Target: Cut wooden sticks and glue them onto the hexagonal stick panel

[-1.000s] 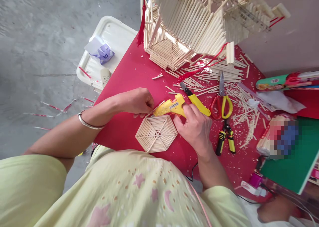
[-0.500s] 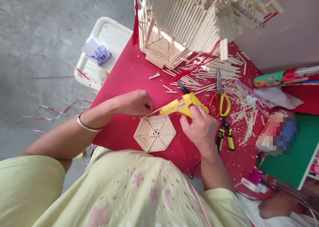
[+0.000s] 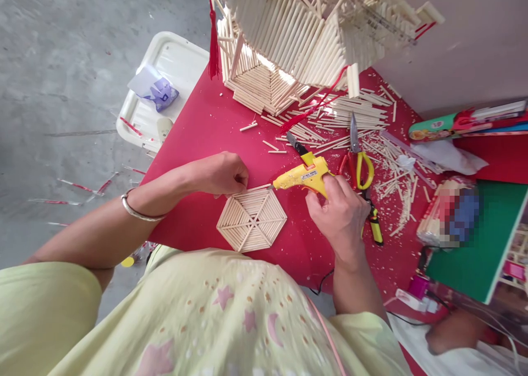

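Pinched in my left hand is one end of a thin wooden stick, held just above the far edge of a hexagonal panel of sticks. The panel lies flat on the red table, its sticks set in triangular sections around a small central gap. My right hand is closed around the handle of a yellow hot glue gun. The gun's nozzle points left, at the stick's free right end. Whether it touches the stick I cannot tell.
A large stick-built model with red tassels stands at the back of the red table. Loose sticks, scissors and pliers lie right of centre. A white lidded box stands left. Another person's arm shows lower right.
The glue gun has moved right along the stick, from near its middle to its right end. My left hand keeps its pinch. The whole view has shifted slightly.
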`<state>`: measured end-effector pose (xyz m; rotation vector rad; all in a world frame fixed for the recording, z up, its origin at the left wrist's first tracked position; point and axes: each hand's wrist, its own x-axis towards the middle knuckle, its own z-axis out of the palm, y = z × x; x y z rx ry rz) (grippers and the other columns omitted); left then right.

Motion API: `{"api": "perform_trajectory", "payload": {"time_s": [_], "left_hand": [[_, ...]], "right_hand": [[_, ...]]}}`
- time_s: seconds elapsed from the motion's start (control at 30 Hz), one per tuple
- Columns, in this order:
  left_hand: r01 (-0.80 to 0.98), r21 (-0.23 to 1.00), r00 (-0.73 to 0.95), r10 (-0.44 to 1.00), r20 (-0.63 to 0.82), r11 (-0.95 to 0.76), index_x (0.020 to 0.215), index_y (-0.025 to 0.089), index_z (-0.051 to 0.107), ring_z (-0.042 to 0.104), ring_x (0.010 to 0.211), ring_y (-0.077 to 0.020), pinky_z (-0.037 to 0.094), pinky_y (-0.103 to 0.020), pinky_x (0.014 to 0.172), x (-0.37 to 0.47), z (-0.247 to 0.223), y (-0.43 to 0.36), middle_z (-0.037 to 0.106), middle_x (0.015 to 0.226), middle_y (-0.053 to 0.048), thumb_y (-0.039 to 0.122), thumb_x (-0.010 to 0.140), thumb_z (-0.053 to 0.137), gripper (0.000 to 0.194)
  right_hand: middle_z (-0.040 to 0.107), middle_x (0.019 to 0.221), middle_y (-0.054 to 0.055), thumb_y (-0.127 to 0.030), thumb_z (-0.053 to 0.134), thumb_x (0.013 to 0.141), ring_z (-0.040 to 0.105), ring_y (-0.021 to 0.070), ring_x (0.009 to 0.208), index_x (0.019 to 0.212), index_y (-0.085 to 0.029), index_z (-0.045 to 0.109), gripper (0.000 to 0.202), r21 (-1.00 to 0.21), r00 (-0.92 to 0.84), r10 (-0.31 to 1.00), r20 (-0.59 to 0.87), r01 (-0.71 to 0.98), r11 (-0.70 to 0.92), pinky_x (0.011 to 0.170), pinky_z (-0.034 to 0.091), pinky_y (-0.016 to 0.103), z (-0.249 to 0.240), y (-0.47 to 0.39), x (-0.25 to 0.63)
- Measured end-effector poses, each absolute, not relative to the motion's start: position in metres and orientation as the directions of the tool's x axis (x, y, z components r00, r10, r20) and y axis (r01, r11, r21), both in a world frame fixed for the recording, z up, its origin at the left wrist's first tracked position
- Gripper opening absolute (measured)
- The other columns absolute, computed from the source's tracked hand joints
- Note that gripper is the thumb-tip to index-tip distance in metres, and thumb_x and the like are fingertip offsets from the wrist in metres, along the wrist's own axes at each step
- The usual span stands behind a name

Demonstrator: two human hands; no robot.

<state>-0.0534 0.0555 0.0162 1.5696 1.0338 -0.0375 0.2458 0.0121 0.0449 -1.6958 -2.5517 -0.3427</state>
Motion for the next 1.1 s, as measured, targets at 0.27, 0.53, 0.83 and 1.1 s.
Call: {"api": "perform_trajectory", "payload": {"time_s": [0.27,0.53,0.83,1.1], "left_hand": [[0.631,0.774,0.600,0.594,-0.535,0.060,0.063,0.019,0.064,0.055,0.045,-0.0113,0.033,-0.023,0.047,-0.0526,0.0184,0.0550,0.056,0.050,0.004,0.022,0.069,0.057,0.010],[0.603,0.792,0.622,0.563,-0.545,0.100,0.077,0.020,0.071,0.056,0.045,-0.0104,0.035,-0.021,0.047,-0.0537,0.0174,0.0554,0.062,0.059,0.004,0.022,0.070,0.056,0.017],[0.606,0.794,0.629,0.585,-0.511,0.042,0.073,0.020,0.072,0.056,0.048,-0.0102,0.036,-0.021,0.049,-0.0530,0.0154,0.0550,0.061,0.058,0.003,0.024,0.073,0.056,0.016],[0.619,0.785,0.606,0.628,-0.489,0.013,0.068,0.020,0.065,0.056,0.048,-0.0108,0.034,-0.023,0.050,-0.0494,0.0107,0.0525,0.061,0.058,0.002,0.025,0.074,0.056,0.012]], "right_hand": [[0.069,0.088,0.006,-0.029,0.060,0.092,0.059,0.0196,0.071,0.105,-0.018,0.068,0.019,0.157,-0.385,0.902,0.194,0.920,0.359,0.061,0.035,0.032,0.0453,0.0095,0.2498],[0.069,0.086,0.005,-0.030,0.061,0.091,0.059,0.0191,0.069,0.104,-0.019,0.067,0.018,0.178,-0.388,0.895,0.221,0.918,0.354,0.062,0.037,0.032,0.0452,0.0080,0.2496],[0.070,0.090,0.007,-0.032,0.062,0.091,0.060,0.0195,0.071,0.108,-0.019,0.066,0.022,0.155,-0.354,0.907,0.226,0.933,0.325,0.062,0.036,0.032,0.0443,0.0054,0.2463],[0.069,0.089,0.006,-0.032,0.063,0.091,0.060,0.0199,0.070,0.108,-0.019,0.067,0.021,0.156,-0.347,0.905,0.245,0.936,0.317,0.062,0.037,0.032,0.0441,0.0029,0.2457]]}}
